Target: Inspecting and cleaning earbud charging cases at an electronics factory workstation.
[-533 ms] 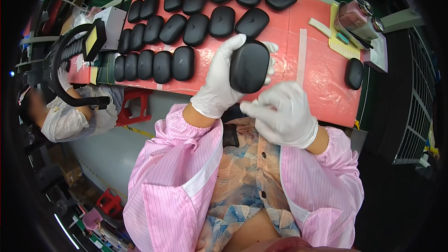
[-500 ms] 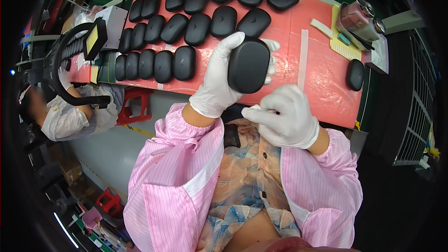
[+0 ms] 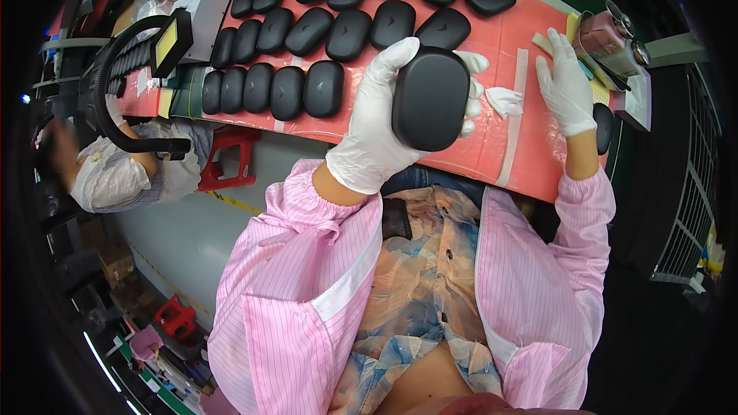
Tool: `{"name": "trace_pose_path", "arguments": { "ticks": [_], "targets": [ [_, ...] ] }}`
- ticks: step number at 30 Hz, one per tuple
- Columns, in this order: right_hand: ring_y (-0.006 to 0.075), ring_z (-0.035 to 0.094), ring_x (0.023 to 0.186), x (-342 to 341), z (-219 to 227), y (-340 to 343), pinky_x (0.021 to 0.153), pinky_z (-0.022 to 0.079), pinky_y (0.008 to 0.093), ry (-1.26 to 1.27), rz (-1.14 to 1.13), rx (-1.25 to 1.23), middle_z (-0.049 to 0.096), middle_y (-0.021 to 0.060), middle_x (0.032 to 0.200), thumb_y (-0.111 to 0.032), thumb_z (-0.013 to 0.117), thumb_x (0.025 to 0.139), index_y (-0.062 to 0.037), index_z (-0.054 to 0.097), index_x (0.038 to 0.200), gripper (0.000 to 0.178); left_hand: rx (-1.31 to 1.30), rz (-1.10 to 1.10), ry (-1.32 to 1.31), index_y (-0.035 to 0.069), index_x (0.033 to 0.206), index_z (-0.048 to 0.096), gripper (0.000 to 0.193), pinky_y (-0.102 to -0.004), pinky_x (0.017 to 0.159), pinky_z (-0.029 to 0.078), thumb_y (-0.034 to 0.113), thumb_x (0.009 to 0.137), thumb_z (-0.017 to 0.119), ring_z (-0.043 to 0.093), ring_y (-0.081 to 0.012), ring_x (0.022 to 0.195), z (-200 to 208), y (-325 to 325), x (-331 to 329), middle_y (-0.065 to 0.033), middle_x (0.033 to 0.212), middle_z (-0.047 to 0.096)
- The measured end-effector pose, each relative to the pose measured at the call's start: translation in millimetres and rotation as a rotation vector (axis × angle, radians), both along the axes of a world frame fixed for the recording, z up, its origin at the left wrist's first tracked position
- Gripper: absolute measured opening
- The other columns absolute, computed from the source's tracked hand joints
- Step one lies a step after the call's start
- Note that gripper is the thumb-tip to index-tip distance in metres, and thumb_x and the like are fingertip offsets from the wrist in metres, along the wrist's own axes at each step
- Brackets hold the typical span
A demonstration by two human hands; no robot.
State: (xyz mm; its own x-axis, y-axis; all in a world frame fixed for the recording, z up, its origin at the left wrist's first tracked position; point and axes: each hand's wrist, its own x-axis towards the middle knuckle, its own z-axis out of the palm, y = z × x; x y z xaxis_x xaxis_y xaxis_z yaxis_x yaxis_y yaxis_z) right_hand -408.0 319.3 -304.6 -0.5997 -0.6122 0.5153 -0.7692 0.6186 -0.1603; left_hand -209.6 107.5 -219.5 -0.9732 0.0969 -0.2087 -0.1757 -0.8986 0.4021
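Note:
My left hand, in a white glove, grips a black rounded case and holds it upright above the red mat. My right hand, also gloved, reaches out flat with fingers spread toward the mat's right end, near a yellow pad and a single black case. It holds nothing. A small white cloth lies on the mat between the two hands.
Several black cases lie in rows across the mat's left and middle. A pink tape dispenser stands at the far right. A black hose with a yellow-faced lamp curls at the left. Another person sits at lower left.
My right hand left the held case and moved up and right to the mat's right end. The white cloth now lies on the mat. My left hand still holds the case.

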Motion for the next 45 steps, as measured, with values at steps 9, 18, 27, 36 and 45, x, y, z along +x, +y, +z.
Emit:
{"name": "trace_pose_path", "arguments": {
  "ticks": [9,18,27,36,45],
  "targets": [
    [0.0317,0.064,0.088,9.7,17.4,-16.1,0.077,0.051,0.0390,-0.120,-0.075,0.084,0.068,0.0162,0.100,-0.012,0.061,0.092,-0.0013,0.065,0.103,0.016,-0.006,0.054,-0.100,-0.007,0.117,0.060,0.063,-0.0365,0.072,0.057,0.050,0.093,0.047,0.068,-0.0236,0.079,-24.3,3.0,8.8,-0.0133,0.095,0.069],
    [0.0287,0.062,0.076,127.9,34.4,-77.6,0.068,0.050,0.0360,-0.425,0.528,-0.200,0.062,0.0101,0.082,-0.004,0.069,0.080,-0.0045,0.065,0.095,0.015,0.067,0.185,-0.462,0.011,0.104,0.061,0.035,-0.0386,0.075,0.057,0.043,0.094,0.050,0.066,-0.0196,0.088,-73.6,4.8,7.2,-0.0058,0.099,0.067],
    [0.0297,0.061,0.073,127.5,26.3,-81.1,0.064,0.049,0.0367,-0.316,0.580,-0.175,0.063,0.0101,0.082,-0.005,0.069,0.081,-0.0055,0.065,0.094,0.014,0.094,0.115,-0.496,0.015,0.098,0.063,0.029,-0.0363,0.075,0.057,0.041,0.094,0.052,0.066,-0.0188,0.088,-86.2,1.6,12.2,-0.0029,0.094,0.068],
    [0.0312,0.061,0.074,123.7,28.3,-84.2,0.066,0.050,0.0398,-0.376,0.567,-0.167,0.061,0.0118,0.081,-0.004,0.067,0.080,-0.0048,0.064,0.094,0.014,0.089,0.077,-0.506,0.013,0.101,0.064,0.031,-0.0413,0.071,0.058,0.042,0.094,0.052,0.068,-0.0219,0.085,-84.8,0.4,11.0,-0.0049,0.097,0.069],
    [0.0283,0.061,0.076,112.7,34.3,-84.5,0.069,0.050,0.0351,-0.284,0.475,-0.097,0.063,0.0093,0.085,-0.007,0.066,0.083,-0.0048,0.066,0.096,0.013,0.043,0.045,-0.330,0.006,0.106,0.062,0.041,-0.0377,0.067,0.058,0.042,0.097,0.044,0.067,-0.0246,0.080,-81.8,-2.5,11.8,-0.0090,0.092,0.068]
  ]
}}
